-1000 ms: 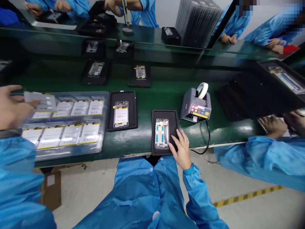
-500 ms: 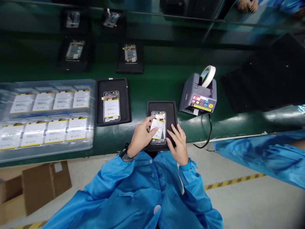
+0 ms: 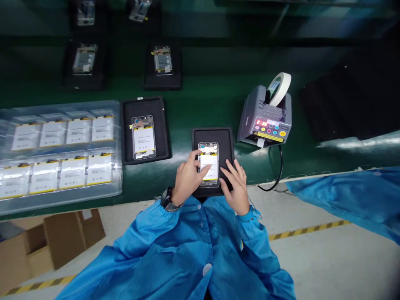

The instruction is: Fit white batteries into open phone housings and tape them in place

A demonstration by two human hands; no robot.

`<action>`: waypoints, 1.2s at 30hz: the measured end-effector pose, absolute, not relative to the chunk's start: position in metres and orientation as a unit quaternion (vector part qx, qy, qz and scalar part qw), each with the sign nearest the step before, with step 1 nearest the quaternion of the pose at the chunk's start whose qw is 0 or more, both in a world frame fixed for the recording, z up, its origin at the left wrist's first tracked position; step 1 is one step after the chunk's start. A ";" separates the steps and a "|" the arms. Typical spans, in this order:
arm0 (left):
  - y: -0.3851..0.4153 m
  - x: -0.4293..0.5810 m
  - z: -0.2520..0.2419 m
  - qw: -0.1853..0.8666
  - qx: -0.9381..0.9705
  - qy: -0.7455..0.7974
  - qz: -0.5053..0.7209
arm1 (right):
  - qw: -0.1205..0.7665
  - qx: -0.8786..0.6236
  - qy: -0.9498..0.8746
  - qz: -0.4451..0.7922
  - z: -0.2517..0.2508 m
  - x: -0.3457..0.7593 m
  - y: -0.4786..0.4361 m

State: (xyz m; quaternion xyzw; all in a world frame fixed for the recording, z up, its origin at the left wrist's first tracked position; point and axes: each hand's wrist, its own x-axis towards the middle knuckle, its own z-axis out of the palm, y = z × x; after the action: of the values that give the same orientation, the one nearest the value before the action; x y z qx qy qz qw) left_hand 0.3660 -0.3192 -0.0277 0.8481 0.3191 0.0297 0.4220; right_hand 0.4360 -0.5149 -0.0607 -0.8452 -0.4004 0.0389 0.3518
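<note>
A white phone battery [image 3: 210, 163] with yellow edges lies lined up in the open phone housing [image 3: 208, 183], which rests in a black foam tray [image 3: 212, 134] before me. My left hand [image 3: 191, 174] grips the battery, its thumb on the white face and its fingers at the upper left edge. On the tray's right side rests my right hand [image 3: 235, 183], fingers spread and holding nothing, the fingertips close to the housing's right edge. Left of this, a second black tray [image 3: 161, 125] carries another open phone [image 3: 144, 138] with a battery in it.
A clear plastic tray [image 3: 117, 179] of several batteries stands at the left. To the right are a tape dispenser [image 3: 265, 118] with a white roll and a black cable [image 3: 279, 171]. Further phones in black trays sit behind. A co-worker's blue sleeve [image 3: 350, 196] reaches in from the right.
The battery, tilted across the housing before, now lies straight in it, with my left hand still on it. My right hand stays by the housing. The camera view has shifted slightly.
</note>
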 end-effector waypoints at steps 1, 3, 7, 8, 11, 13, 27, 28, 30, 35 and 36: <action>-0.320 0.366 -0.026 0.393 0.863 0.318 0.015 | 0.353 -0.845 -0.400 0.037 -0.060 0.436 -0.515; -0.319 0.367 -0.024 0.334 0.891 0.307 -0.020 | 0.354 -0.844 -0.401 0.035 -0.061 0.435 -0.515; -0.313 0.368 -0.023 0.249 0.928 0.269 -0.068 | 0.353 -0.842 -0.406 0.035 -0.060 0.434 -0.516; -0.311 0.368 -0.025 0.241 0.933 0.259 -0.065 | 0.352 -0.843 -0.406 0.031 -0.059 0.434 -0.516; -0.309 0.366 -0.030 0.226 0.948 0.223 -0.002 | 0.348 -0.858 -0.378 0.004 -0.046 0.442 -0.509; -0.308 0.364 -0.034 0.217 0.952 0.208 0.060 | 0.337 -0.879 -0.338 0.014 -0.032 0.454 -0.496; -0.284 0.387 -0.072 0.380 0.898 0.179 0.129 | 0.320 -0.835 -0.183 0.409 -0.018 0.529 -0.419; -0.284 0.388 -0.073 0.380 0.900 0.175 0.123 | 0.324 -0.833 -0.178 0.411 -0.018 0.529 -0.420; -0.284 0.389 -0.073 0.379 0.902 0.174 0.113 | 0.335 -0.827 -0.169 0.420 -0.018 0.529 -0.420; -0.286 0.388 -0.067 0.386 0.900 0.177 0.103 | 0.347 -0.817 -0.153 0.434 -0.015 0.530 -0.417; -0.287 0.389 -0.066 0.386 0.899 0.177 0.102 | 0.343 -0.820 -0.152 0.432 -0.014 0.530 -0.417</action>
State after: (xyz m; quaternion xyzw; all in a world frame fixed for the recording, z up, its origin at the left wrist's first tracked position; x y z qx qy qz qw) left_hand 0.3887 -0.2869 -0.0658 0.8995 0.1773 0.1015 0.3863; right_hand 0.5296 -0.4168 -0.0144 -0.8199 -0.1523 0.4322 0.3432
